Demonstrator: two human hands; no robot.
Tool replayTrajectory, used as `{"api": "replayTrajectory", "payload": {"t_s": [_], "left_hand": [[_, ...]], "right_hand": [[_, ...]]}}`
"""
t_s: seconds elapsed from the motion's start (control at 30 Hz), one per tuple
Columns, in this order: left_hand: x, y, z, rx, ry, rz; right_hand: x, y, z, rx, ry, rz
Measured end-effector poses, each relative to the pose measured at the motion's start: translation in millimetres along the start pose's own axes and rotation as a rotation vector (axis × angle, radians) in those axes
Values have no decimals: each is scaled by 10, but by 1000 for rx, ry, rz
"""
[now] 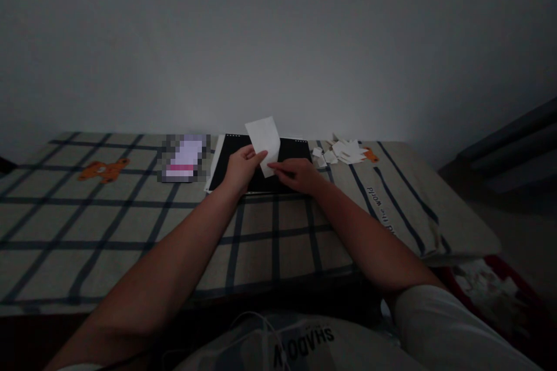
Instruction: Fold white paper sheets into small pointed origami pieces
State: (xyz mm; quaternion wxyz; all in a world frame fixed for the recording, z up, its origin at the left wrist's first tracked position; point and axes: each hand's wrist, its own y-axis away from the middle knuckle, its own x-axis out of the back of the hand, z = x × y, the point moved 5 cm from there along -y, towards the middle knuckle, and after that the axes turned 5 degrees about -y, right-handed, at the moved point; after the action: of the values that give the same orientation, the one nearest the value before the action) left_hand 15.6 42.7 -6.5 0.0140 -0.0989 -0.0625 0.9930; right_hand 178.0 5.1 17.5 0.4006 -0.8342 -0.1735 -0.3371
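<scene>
A white piece of paper (263, 137) is held up over a black sheet or board (232, 153) that lies on the table. My left hand (243, 167) pinches the paper at its left side, thumb on the near face. At the paper's lower right edge, my right hand (298, 174) has its fingertips closed together on it. White pages show along the edges of the black board, which has small holes near its top corners. To the right lies a loose pile of white paper scraps (348, 152).
A checked tablecloth (143, 220) covers the table, printed with an orange bear (104, 170). A phone-like lit screen (186, 156), blurred out, lies left of the board. Behind stands a plain wall (278, 40). On the floor at right, a red bin (500, 264) holds paper bits.
</scene>
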Motion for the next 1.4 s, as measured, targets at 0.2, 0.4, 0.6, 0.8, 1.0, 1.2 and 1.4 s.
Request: {"api": "replayTrajectory", "payload": {"t_s": [0.2,0.4,0.6,0.8,1.0,1.2,1.4], "left_hand": [[-45,18,-44,74,-8,-69],[-89,48,-27,132,0,-178],[-123,82,-73,194,-46,-208],[-90,83,-85,163,-152,-170],[-138,111,-55,47,-382,-261],[-267,193,-4,-3,-421,-405],[-288,198,-9,-40,-419,-443]], "right_hand": [[188,18,229,-387,-445,408],[58,22,501,-612,-889,480],[20,15,467,-643,-1068,439],[41,-25,366,-645,-1046,355],[23,0,430,-638,-852,342],[-5,6,406,-699,-783,279],[-72,-10,412,-717,-861,235]]}}
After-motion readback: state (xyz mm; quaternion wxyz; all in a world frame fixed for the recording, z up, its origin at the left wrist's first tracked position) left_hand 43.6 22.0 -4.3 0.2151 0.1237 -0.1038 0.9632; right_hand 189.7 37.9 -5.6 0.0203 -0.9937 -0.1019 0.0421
